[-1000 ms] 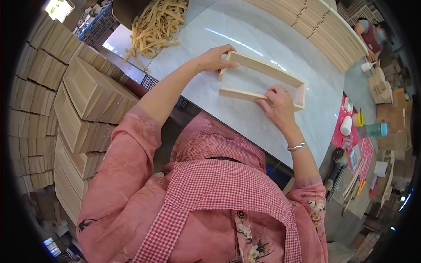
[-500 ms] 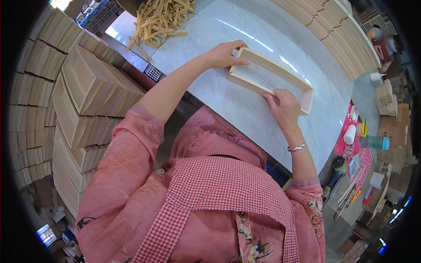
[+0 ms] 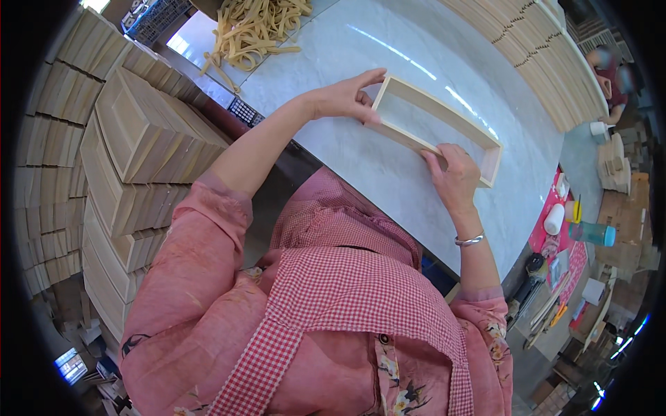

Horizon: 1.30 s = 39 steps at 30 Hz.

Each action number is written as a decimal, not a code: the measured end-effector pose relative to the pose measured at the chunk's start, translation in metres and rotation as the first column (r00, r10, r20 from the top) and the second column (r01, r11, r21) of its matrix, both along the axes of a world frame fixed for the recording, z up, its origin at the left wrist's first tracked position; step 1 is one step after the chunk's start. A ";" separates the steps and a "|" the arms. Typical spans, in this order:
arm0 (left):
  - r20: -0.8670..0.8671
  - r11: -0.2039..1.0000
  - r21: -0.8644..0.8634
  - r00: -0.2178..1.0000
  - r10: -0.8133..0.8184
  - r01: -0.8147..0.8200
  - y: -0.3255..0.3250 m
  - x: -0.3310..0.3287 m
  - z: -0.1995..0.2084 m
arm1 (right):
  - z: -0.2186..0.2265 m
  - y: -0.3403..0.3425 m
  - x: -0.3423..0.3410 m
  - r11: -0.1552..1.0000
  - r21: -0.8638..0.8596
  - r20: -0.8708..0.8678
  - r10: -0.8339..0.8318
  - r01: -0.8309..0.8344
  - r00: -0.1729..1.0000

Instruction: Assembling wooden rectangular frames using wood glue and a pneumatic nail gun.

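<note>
A long, shallow rectangular frame of pale wood [image 3: 444,107] is tilted over the grey marbled tabletop [image 3: 333,166]. The tabletop appears to show through its middle. My left hand [image 3: 340,99] is at the frame's left short end, forefinger at the far corner and thumb at the near corner. On the near long side, towards the right end, my right hand [image 3: 456,173] grips the frame with the thumb against the wood; its other fingers are partly hidden. A silver bangle [image 3: 470,240] circles the right wrist.
Pale wooden boxes or frames [image 3: 132,132] rise in tall stacks at the left. More stacked wooden pieces [image 3: 527,52] line the table's far right edge. Tan rubber-like bands [image 3: 253,31] lie heaped at the far left. A bottle [image 3: 593,234] stands right; another person [image 3: 610,80] is beyond.
The left hand has slid slightly left along the frame's end, its thumb now at the near corner instead of over the end. The frame has shifted very slightly right; the right hand still grips it.
</note>
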<state>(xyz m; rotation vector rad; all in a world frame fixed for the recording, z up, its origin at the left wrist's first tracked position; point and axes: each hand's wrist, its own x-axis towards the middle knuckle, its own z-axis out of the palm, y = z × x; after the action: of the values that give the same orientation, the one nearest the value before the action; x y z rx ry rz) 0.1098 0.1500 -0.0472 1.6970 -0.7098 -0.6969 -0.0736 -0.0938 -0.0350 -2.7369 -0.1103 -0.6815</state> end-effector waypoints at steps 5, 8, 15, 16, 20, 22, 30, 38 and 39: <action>0.052 0.990 0.046 0.989 -0.138 0.136 0.008 -0.002 0.000 | 0.000 0.001 -0.002 1.000 0.001 -0.018 -0.006 0.006 1.000; 0.154 0.984 0.143 0.980 -0.127 0.105 0.007 -0.004 0.004 | 0.001 0.002 -0.002 1.000 0.002 -0.024 -0.001 0.001 1.000; 0.125 0.991 0.088 0.986 -0.112 0.101 0.011 -0.007 0.007 | 0.011 0.037 0.016 0.998 -0.027 0.029 0.063 -0.062 0.998; 0.119 0.991 0.085 0.987 -0.111 0.101 0.011 -0.007 0.007 | 0.011 0.050 0.025 0.998 -0.042 0.075 0.055 -0.052 0.996; 0.148 0.993 0.072 0.983 -0.107 0.097 0.008 -0.004 0.002 | -0.002 0.086 0.056 0.999 -0.020 0.045 -0.033 0.034 0.998; 0.185 0.994 0.058 0.977 -0.105 0.096 0.005 -0.001 -0.002 | -0.008 0.093 0.064 0.994 0.007 -0.033 -0.113 0.113 0.993; 0.228 0.999 -0.029 0.973 -0.025 0.033 0.004 -0.005 -0.011 | 0.004 0.095 0.056 0.981 0.173 0.127 0.071 -0.093 0.989; 0.121 0.969 -0.243 0.993 -0.014 0.043 0.002 -0.015 -0.030 | 0.058 0.099 0.106 0.881 0.095 0.044 0.461 -0.463 0.887; 0.132 0.966 -0.245 0.990 -0.048 0.080 -0.002 -0.020 -0.034 | 0.061 0.110 0.127 0.864 0.160 0.022 0.481 -0.478 0.876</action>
<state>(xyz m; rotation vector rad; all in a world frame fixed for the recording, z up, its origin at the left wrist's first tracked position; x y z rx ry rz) 0.0901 0.1484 -0.0814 1.4997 -0.9054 -0.5241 0.0537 0.0163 0.0258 -2.4119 -0.6789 -0.4926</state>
